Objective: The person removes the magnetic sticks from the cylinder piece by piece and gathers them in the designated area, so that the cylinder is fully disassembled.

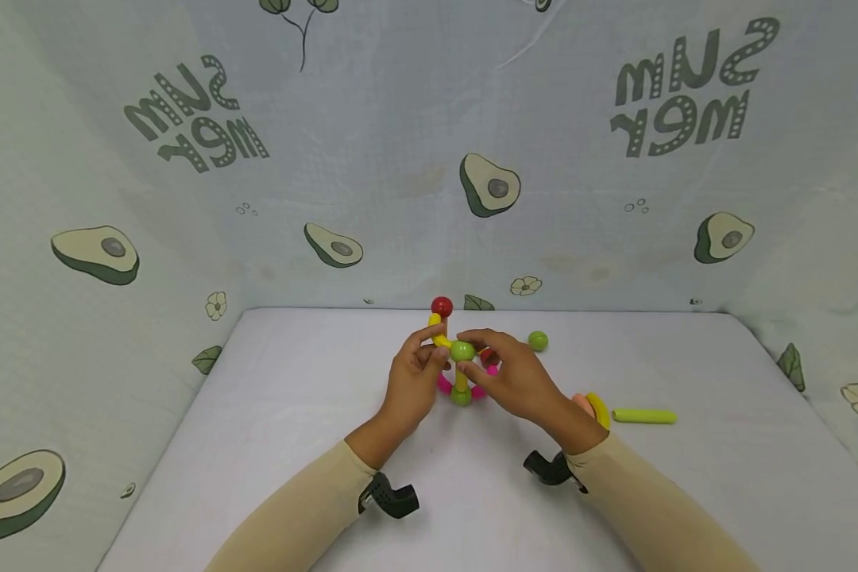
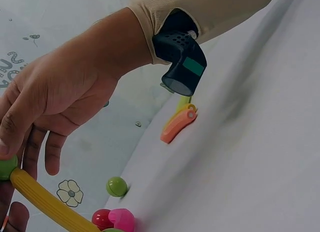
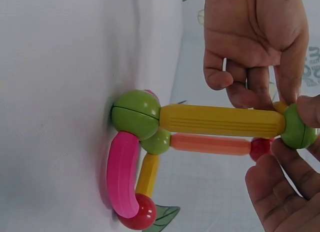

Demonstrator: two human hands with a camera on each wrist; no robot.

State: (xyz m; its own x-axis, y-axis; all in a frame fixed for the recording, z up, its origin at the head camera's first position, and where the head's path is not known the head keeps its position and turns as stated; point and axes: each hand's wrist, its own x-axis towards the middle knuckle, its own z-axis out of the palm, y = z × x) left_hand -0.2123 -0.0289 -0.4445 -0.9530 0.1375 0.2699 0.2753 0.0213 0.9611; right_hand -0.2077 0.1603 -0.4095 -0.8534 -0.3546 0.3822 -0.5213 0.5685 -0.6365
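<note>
A frame of toy rods and balls stands on the table between the hands. Its upright yellow rod (image 3: 222, 120) joins a lower green ball (image 3: 136, 114) to an upper green ball (image 1: 462, 351). The right hand (image 1: 511, 376) pinches that upper ball between thumb and fingers. My left hand (image 1: 413, 377) holds the curved yellow rod (image 1: 439, 340), which runs from the upper ball toward a red ball (image 1: 442, 307). Behind rises an orange rod (image 3: 210, 143). Curved pink rods (image 3: 122, 174) and another red ball (image 3: 139, 212) lie low in the base.
A loose green ball (image 1: 538, 342) lies behind the right hand. Beside the right wrist are a curved yellow piece (image 1: 598, 410), an orange piece (image 2: 179, 125) and a straight lime-green rod (image 1: 644, 415). Patterned cloth (image 1: 400, 183) hangs along the table's back edge.
</note>
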